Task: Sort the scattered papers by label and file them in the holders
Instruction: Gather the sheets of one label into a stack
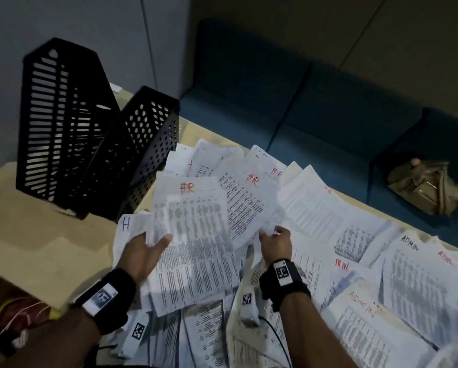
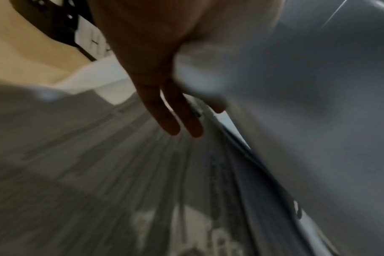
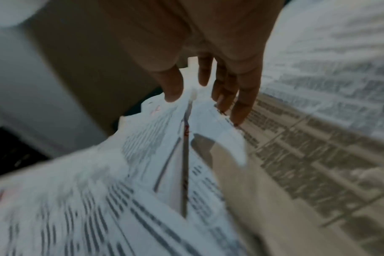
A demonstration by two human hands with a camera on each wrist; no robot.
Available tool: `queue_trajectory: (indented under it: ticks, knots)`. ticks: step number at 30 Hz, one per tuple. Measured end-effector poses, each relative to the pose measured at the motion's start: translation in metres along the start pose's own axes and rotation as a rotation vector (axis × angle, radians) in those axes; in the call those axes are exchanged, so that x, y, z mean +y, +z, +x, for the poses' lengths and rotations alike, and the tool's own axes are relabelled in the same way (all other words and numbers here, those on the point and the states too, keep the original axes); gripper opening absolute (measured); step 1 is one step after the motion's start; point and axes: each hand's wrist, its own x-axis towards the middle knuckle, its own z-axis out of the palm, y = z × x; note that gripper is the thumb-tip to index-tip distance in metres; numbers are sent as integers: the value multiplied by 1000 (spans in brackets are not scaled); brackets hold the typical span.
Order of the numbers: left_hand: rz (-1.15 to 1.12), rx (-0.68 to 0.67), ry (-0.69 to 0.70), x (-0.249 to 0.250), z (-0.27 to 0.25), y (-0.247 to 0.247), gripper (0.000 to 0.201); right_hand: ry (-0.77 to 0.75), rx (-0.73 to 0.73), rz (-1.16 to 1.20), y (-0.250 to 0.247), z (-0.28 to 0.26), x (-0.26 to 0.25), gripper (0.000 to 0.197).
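Note:
Printed papers lie scattered over a beige table (image 1: 36, 235). Two black holders stand at the back left: a slotted holder (image 1: 63, 123) and a perforated holder (image 1: 143, 144). My left hand (image 1: 164, 240) pinches the left edge of a raised sheet marked HR (image 1: 193, 235), thumb on top and fingers beneath. In the blurred left wrist view, the left hand (image 2: 175, 112) shows straight fingers under pale paper. My right hand (image 1: 270, 237) holds the lower corner of a second HR sheet (image 1: 246, 205). The right wrist view has the right hand (image 3: 204, 97) with a creased sheet (image 3: 164, 155) between thumb and fingers.
Sheets marked ADMIN (image 1: 419, 274) cover the table's right side. A sheet marked H (image 1: 125, 224) lies by the holders. A blue sofa (image 1: 302, 115) runs behind the table with an olive bag (image 1: 429, 187) on it. Red stuff with strings (image 1: 18, 314) sits below the table's left edge.

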Motion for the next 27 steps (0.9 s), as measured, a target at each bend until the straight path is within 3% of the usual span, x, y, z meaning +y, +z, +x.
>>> queue_trajectory:
  ticks: [3, 6, 11, 13, 16, 19, 20, 22, 24, 25, 27]
  knots:
    - [58, -18, -111, -25, 4, -8, 87, 147, 12, 79, 11, 8, -13, 73]
    - [7, 8, -155, -33, 4, -2, 65, 116, -48, 7, 29, 4, -25, 77]
    - [22, 4, -169, -40, 6, -2, 54, -17, 10, 25, 27, -2, -31, 34]
    - [2, 2, -148, -40, 6, -5, 46, -72, 105, 22, 6, -4, -34, 32]
    - [-42, -1, -88, -40, 6, -8, 40, -179, 306, 109, -46, -5, -30, 50]
    - [-123, 10, -58, -33, 3, -11, 33, -274, 475, 300, -110, -10, -24, 33]
    - [-154, -3, -82, -32, 4, -10, 31, -282, 484, 360, -127, -11, -20, 38]
    - [-158, -11, -90, -21, 6, -7, 39, -278, 412, 390, -146, -10, -7, 65]
    - [-154, -51, -75, -8, 8, 1, 55, -269, 304, 267, -142, -14, 8, 93]
    - [-152, -74, -68, -2, 9, 7, 61, -256, 240, 215, -134, -18, 15, 98]
    - [-161, -121, -50, 17, 6, 19, 47, -230, 117, 149, -110, -30, 27, 94]
